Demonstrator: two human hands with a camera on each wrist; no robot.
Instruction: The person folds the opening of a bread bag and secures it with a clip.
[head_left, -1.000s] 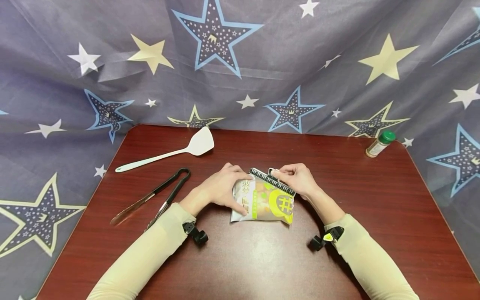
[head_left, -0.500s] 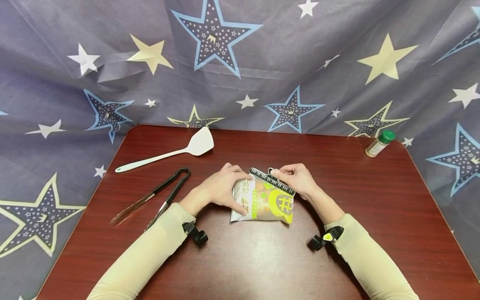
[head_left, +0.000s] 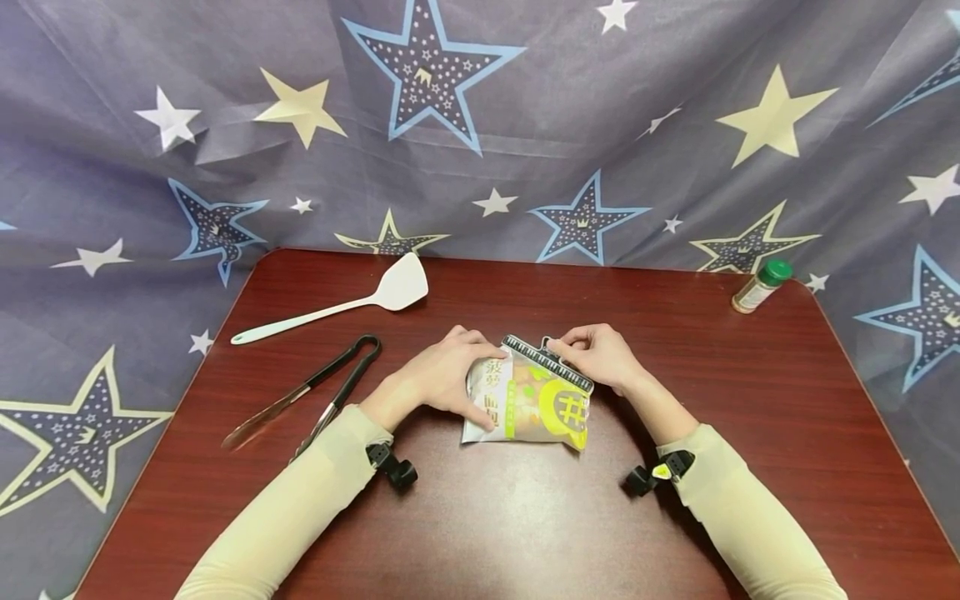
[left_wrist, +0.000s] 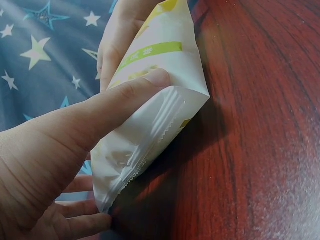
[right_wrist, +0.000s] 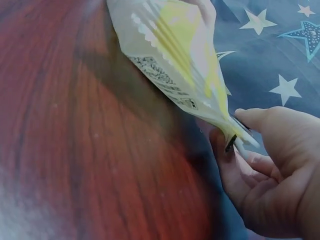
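A white and yellow-green bread package (head_left: 528,408) lies at the middle of the table, tilted up at its far side. My left hand (head_left: 442,377) grips its left end, thumb on the front face and fingers behind. The thumb presses the wrapper (left_wrist: 165,55) beside the crimped end seal in the left wrist view. Along the package's far upper edge sits a bag clip (head_left: 547,364) with a piano-key pattern. My right hand (head_left: 603,357) pinches the clip's handle. From the right wrist, the hand (right_wrist: 280,170) largely covers the clip.
Tongs (head_left: 337,383) with black handles lie left of the package, partly under the left sleeve. Behind them is a white spatula (head_left: 397,285). A green-capped seasoning bottle (head_left: 759,287) stands at the far right corner, near the star-patterned cloth (head_left: 495,167).
My right hand and the clip have shifted very slightly to the right, and the right wrist has swung outward a little. The left hand keeps its place on the package.
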